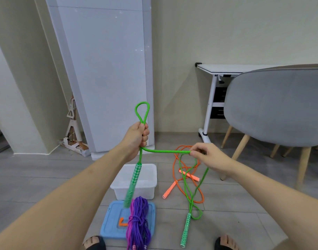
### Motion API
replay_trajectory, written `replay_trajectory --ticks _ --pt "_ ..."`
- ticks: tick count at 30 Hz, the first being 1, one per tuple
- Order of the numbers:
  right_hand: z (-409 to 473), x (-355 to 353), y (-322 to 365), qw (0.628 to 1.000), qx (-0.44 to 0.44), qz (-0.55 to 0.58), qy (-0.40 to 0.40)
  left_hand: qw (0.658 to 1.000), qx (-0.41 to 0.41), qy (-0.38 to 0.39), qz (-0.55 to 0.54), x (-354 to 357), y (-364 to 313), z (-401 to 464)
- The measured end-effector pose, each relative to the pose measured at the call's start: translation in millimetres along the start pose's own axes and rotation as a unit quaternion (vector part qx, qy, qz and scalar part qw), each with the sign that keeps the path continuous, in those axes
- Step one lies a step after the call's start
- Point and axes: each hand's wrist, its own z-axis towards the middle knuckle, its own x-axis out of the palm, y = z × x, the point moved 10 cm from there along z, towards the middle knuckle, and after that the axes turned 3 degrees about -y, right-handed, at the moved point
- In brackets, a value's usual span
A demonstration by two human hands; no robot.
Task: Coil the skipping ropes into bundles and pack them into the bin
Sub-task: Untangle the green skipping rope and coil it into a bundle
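A person's left hand (137,137) grips a folded green skipping rope (165,151) above the white bin (136,181) on the floor; the right hand (207,156) pinches its stretched span, orange rope (183,179) lying beside.

Readable text: none anywhere in view.
Green handles (185,230): white diamond pattern only, no lettering.
Orange handles (170,189): lattice pattern only, no lettering.
Blue lid (113,221): an orange L-shaped mark at its centre (122,222); cannot tell whether it is a letter, a logo or a clip.
Carton by the wall (77,146): brown and white patches, too small and blurred to read.
White bin (136,179): plain walls, no label.
Table (226,68): no markings seen.
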Motion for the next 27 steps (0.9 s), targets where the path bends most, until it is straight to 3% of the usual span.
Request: replay_trajectory --ticks 5,9,19,27 --pt "-2 -9 -9 0.999 0.030 0.026 -0.009 0.996 -0.025 0.056 0.066 13 18 -11" --pt "0 -10 23 1.000 -0.021 0.016 -0.012 0.988 -0.020 0.087 0.125 23 28 -18" --pt "8 2 67 0.993 -0.097 -0.058 -0.014 0.985 -0.017 0.153 0.082 56 38 -31" --pt "13 14 84 0.972 -0.135 -0.190 -0.020 0.978 -0.009 0.184 0.101 70 37 -40"
